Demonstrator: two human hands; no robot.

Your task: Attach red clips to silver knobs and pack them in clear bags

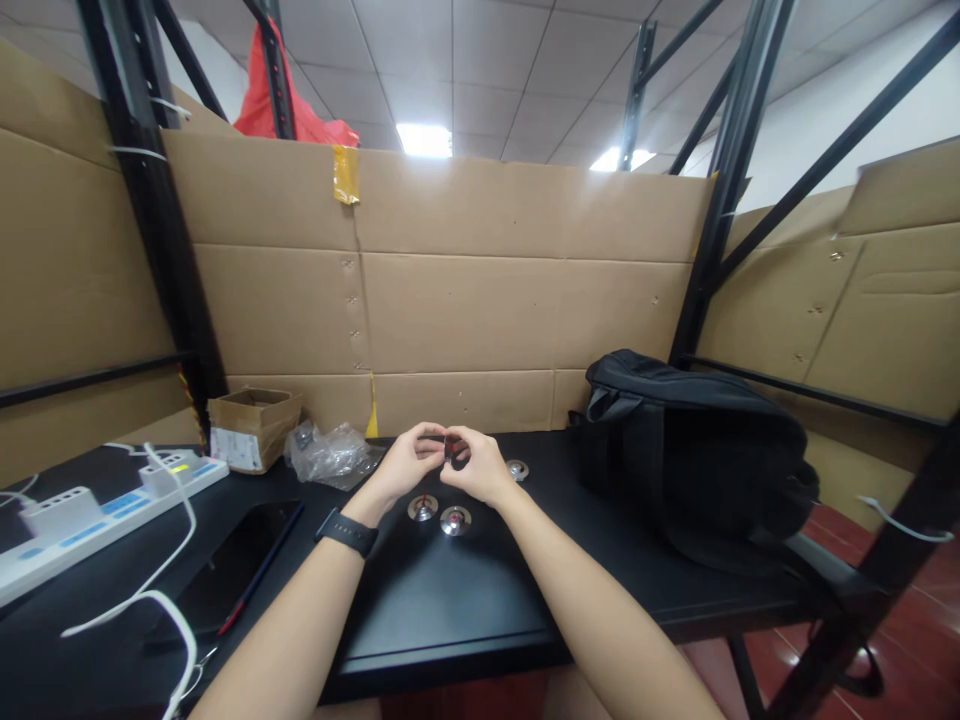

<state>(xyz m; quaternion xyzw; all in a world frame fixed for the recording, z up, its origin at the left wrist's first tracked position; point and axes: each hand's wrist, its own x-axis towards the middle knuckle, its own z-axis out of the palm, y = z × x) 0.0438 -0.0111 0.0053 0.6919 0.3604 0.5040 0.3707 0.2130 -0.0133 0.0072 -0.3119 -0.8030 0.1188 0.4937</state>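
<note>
My left hand point(409, 463) and my right hand point(476, 465) meet above the black table, fingertips bent around a small dark, shiny piece point(449, 449) that both of them grip. Its shape is mostly hidden by the fingers. Below the hands, two round silver metal pieces with reddish centres lie on the table, one to the left point(423, 508) and one slightly nearer point(455, 520). A third round silver piece point(517, 469) rests just beyond my right wrist. A dark watch point(346, 532) is on my left wrist.
A black backpack point(697, 450) stands at the right. Toward the left are an open cardboard box point(253, 430), crumpled clear plastic point(331, 455), a white power strip point(112, 520) with cables and a dark tablet-like slab point(232, 565). Cardboard walls point(457, 310) enclose the table point(450, 600).
</note>
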